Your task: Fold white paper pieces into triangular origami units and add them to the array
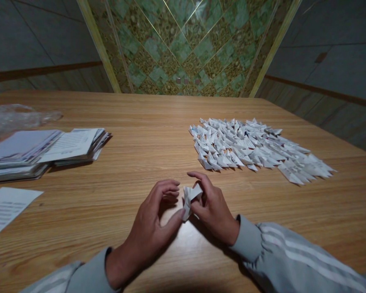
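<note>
Wooden table (pixel 116 122): carries all items; patterned green wall panel (pixel 186 44) stands behind its far edge. Far right: spread of small folded white paper pieces (pixel 256 148). Far left: stacks of printed sheets (pixel 45 152), print too small to read; clear plastic bag (pixel 15 118) behind them; loose printed sheet (pixel 6 207) at the left edge, text illegible. Near centre: left hand (pixel 149 228) and right hand (pixel 212 207) both pinch one folded paper piece (pixel 190 197) just above the table, fingers curled narrow around it.
</note>
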`<control>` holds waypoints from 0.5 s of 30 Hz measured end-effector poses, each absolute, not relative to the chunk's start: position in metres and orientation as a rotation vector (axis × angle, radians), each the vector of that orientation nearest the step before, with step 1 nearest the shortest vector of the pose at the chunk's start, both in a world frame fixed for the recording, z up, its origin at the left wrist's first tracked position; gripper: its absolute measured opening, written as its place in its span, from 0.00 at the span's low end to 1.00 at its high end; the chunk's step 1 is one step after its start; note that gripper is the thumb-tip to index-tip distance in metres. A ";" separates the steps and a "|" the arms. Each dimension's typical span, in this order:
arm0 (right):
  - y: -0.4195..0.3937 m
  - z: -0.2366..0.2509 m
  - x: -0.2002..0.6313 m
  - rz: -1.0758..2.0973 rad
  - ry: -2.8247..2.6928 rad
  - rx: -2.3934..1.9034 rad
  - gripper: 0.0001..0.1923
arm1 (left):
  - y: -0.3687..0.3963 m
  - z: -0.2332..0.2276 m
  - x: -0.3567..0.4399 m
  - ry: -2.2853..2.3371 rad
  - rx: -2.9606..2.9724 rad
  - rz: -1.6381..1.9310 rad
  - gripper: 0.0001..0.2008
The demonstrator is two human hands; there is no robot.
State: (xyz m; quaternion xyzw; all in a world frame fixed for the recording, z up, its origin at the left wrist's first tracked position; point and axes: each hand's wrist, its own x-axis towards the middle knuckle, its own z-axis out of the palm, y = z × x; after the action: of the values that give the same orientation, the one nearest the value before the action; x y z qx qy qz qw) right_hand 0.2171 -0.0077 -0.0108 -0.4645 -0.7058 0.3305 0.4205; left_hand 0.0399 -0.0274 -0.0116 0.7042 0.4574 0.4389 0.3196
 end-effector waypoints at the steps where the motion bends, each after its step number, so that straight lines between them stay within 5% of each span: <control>1: -0.008 -0.011 0.217 0.814 -1.769 -1.181 0.31 | -0.030 -0.012 0.041 1.206 1.984 1.146 0.15; 10: -0.013 -0.018 0.213 0.626 -1.932 -1.134 0.34 | -0.032 -0.022 0.045 1.234 2.177 1.056 0.23; 15: -0.015 -0.018 0.212 0.476 -1.995 -1.106 0.32 | -0.026 -0.020 0.046 1.298 1.842 1.112 0.13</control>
State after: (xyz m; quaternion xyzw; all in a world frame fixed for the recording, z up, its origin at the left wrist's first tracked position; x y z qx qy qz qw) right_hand 0.2123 -0.0145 -0.0179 -0.4362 -0.7865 0.1877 0.3948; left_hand 0.0456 -0.0261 -0.0195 0.6971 0.4912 0.4208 0.3095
